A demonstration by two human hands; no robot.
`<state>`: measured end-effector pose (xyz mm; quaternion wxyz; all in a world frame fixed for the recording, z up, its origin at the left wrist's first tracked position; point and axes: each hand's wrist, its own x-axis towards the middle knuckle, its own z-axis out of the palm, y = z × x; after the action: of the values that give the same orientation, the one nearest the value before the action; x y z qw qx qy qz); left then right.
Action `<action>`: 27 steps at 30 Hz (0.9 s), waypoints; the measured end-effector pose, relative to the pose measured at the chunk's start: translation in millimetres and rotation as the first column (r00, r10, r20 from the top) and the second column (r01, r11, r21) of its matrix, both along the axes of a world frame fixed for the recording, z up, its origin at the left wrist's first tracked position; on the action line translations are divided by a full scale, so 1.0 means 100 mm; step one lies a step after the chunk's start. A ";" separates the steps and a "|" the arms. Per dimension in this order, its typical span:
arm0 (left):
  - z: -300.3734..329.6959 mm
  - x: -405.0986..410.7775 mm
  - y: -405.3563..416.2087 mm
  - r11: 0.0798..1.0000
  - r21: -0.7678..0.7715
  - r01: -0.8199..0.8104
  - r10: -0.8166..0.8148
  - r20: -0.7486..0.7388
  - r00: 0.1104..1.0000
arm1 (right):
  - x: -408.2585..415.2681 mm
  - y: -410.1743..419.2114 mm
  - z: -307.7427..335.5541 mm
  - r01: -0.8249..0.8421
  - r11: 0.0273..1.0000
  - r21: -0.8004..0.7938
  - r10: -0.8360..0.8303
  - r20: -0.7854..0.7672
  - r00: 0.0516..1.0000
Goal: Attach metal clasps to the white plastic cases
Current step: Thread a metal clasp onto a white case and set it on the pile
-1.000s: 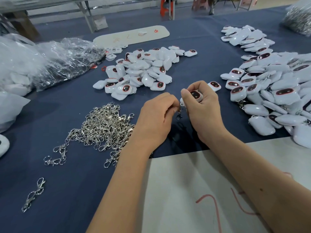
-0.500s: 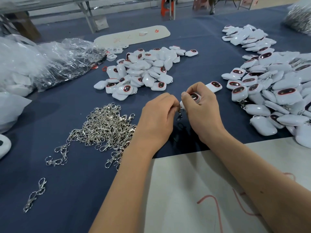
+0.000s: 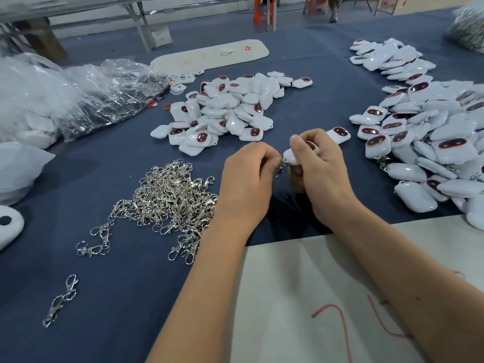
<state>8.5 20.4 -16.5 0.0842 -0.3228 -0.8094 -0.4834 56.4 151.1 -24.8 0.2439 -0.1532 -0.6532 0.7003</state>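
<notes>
Right hand [image 3: 318, 169] grips small white plastic case [image 3: 292, 156], its end pointing left toward left hand [image 3: 248, 176], which pinches small silver metal clasp [image 3: 280, 167] just beside it.

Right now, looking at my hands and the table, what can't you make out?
Head view only:
- Metal clasp: mostly hidden between the left hand and right hand; whether it is hooked on cannot be told.
- White case: largely covered by right fingers.
- Right pile of cases: cut off by the frame edge.
- Plastic bags: contents blurred.
</notes>
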 end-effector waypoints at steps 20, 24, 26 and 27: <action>-0.01 -0.03 0.00 0.905 0.413 -0.098 -0.046 0.324 0.945 | 0.03 0.03 0.02 -0.354 0.864 -0.359 0.306 -0.185 0.934; -0.01 -0.06 -0.02 0.912 0.387 -0.134 0.024 0.278 0.960 | 0.03 0.03 0.00 -0.379 0.865 -0.330 0.327 -0.203 0.923; -0.02 -0.09 -0.04 0.941 0.312 -0.129 0.066 0.205 0.977 | 0.03 0.03 -0.01 -0.351 0.883 -0.310 0.306 -0.187 0.934; -0.02 -0.09 -0.05 0.956 0.263 -0.127 0.087 0.160 0.983 | 0.02 0.03 -0.02 -0.336 0.894 -0.297 0.294 -0.176 0.939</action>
<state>-0.7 15.5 -18.0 0.0942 -0.2272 -0.7555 -0.6073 58.8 153.7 -27.1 0.1396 -0.0383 -0.5291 0.8361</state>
